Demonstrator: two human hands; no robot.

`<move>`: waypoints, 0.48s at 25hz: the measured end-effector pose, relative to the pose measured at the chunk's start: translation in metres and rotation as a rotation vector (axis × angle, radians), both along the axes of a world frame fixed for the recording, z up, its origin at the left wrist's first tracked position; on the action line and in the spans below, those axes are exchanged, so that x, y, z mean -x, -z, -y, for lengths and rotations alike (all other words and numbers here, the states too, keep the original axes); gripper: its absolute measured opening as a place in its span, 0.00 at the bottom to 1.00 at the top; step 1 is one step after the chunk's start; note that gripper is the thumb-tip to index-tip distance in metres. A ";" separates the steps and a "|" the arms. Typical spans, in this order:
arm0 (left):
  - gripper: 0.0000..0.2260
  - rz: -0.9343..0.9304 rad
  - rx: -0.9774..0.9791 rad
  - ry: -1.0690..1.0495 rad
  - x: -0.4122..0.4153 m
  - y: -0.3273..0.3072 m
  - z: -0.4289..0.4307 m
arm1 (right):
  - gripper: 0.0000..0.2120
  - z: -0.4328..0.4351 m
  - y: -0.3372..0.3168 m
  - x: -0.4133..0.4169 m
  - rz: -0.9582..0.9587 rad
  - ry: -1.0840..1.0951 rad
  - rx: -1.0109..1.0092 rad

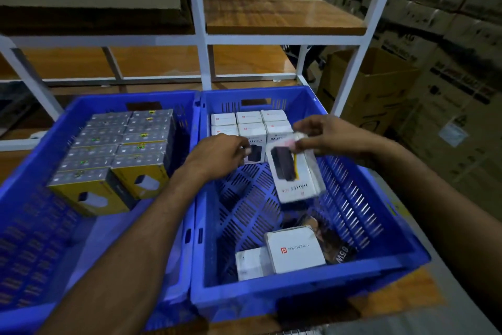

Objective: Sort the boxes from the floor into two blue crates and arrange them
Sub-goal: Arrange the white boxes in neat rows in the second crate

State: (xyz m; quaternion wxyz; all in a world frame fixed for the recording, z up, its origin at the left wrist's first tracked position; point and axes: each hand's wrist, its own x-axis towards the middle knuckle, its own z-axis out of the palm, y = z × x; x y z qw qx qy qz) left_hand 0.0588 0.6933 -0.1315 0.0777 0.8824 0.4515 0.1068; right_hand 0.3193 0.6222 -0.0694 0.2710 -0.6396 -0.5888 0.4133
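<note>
Two blue crates stand side by side. The left crate (32,226) holds several yellow-and-grey boxes (116,155) packed in rows. Rows of white boxes (248,117) stand upright at the far end of the right crate (380,261). My right hand (334,133) pinches the top end of a white box with a black device pictured on it (296,174), hanging tilted above the crate floor. My left hand (217,155), fingers curled, reaches to the front of a standing white box (255,144); whether it grips it is unclear.
Two loose white boxes (293,250) and a black 65W box (336,242) lie at the right crate's near end. White shelf posts (201,36) and wooden shelves (282,14) rise behind the crates. Stacked cardboard cartons (380,85) fill the right side.
</note>
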 end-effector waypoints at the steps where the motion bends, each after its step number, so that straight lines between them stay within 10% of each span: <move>1: 0.16 0.054 0.039 -0.012 -0.001 -0.002 0.001 | 0.22 -0.006 -0.002 -0.002 -0.230 0.068 0.027; 5: 0.31 0.349 0.308 -0.017 -0.004 -0.007 0.011 | 0.17 -0.018 0.009 0.005 -0.729 0.249 0.138; 12: 0.19 0.775 0.556 -0.003 -0.009 -0.015 0.013 | 0.15 -0.029 0.018 0.018 -0.748 0.257 -0.022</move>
